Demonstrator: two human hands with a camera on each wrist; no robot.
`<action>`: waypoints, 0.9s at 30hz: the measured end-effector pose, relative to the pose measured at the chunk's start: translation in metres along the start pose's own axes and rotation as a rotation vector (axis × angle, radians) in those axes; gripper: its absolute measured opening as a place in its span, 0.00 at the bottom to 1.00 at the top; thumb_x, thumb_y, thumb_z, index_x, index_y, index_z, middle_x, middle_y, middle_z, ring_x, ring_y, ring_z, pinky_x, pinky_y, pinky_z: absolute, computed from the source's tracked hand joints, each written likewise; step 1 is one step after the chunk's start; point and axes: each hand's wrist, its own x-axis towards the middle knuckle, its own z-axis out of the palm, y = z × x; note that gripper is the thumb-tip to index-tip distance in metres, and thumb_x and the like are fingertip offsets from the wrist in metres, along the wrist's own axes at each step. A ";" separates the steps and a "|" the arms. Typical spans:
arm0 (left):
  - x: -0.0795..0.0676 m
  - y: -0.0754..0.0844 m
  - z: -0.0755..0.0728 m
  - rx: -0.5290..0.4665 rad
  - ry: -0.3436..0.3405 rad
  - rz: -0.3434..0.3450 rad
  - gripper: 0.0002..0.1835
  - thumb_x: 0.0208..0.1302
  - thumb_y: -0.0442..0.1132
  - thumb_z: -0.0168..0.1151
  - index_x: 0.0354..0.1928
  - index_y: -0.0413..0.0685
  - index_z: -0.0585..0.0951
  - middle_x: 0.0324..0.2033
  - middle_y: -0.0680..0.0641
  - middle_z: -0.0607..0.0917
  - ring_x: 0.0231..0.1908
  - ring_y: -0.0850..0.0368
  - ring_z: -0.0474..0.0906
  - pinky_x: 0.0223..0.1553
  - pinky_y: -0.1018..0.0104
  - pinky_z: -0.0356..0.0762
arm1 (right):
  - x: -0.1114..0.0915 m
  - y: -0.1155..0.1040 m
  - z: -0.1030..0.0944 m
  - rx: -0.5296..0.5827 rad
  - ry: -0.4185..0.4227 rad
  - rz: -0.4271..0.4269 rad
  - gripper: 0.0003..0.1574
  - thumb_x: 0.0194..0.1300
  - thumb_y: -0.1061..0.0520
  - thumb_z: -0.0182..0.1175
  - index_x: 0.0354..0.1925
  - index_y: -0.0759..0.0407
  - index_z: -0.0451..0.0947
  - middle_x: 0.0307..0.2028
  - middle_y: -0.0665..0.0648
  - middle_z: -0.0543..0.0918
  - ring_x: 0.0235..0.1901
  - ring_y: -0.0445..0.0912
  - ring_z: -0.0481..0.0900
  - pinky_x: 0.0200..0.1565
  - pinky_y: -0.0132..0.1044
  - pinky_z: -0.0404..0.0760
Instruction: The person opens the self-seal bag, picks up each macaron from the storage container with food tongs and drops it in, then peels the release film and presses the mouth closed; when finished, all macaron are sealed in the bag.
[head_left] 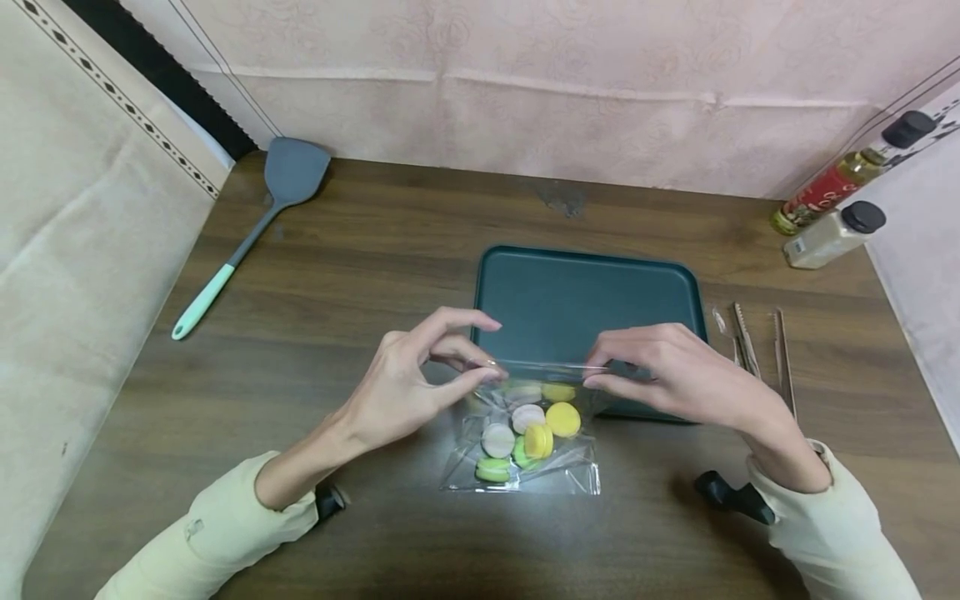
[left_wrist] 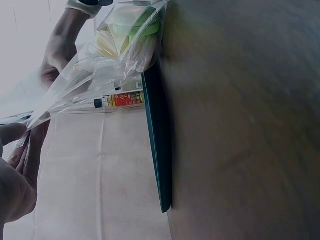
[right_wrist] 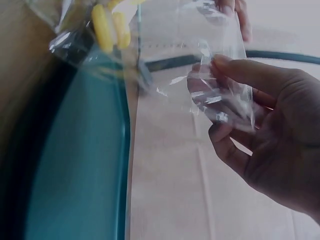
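Note:
A clear plastic bag holds several macarons in yellow, green and pale tones, gathered in its lower part. My left hand pinches the bag's top edge at the left between thumb and finger. At the right end of that edge, my right hand pinches the film; the right wrist view shows its thumb against the plastic. In the left wrist view the bag stretches from my fingers down to the macarons. Behind the bag lies a dark teal tray, partly covered by my right hand.
A grey spatula with a mint handle lies at the back left. Metal utensils are right of the tray. An oil bottle and a black-capped seasoning jar stand at the back right. Cloth hangs behind the wooden table.

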 end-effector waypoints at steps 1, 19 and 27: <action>0.000 0.000 0.000 -0.002 -0.001 0.001 0.25 0.64 0.27 0.79 0.61 0.42 0.81 0.38 0.53 0.96 0.40 0.64 0.93 0.52 0.66 0.86 | -0.003 0.001 -0.001 0.003 0.003 0.002 0.08 0.83 0.53 0.65 0.40 0.46 0.87 0.37 0.37 0.87 0.33 0.28 0.76 0.34 0.24 0.75; -0.001 -0.001 -0.004 -0.046 -0.024 -0.045 0.27 0.65 0.24 0.77 0.64 0.41 0.80 0.39 0.52 0.96 0.40 0.63 0.93 0.53 0.66 0.85 | -0.033 0.008 -0.014 -0.030 -0.013 0.071 0.08 0.77 0.57 0.70 0.43 0.41 0.87 0.40 0.37 0.89 0.39 0.29 0.84 0.39 0.24 0.79; -0.007 0.003 -0.012 -0.072 -0.002 -0.047 0.26 0.65 0.21 0.75 0.63 0.41 0.81 0.38 0.50 0.96 0.40 0.58 0.94 0.55 0.72 0.82 | -0.028 0.006 -0.014 -0.011 -0.007 -0.027 0.13 0.84 0.47 0.59 0.41 0.44 0.87 0.36 0.37 0.86 0.33 0.29 0.79 0.36 0.22 0.77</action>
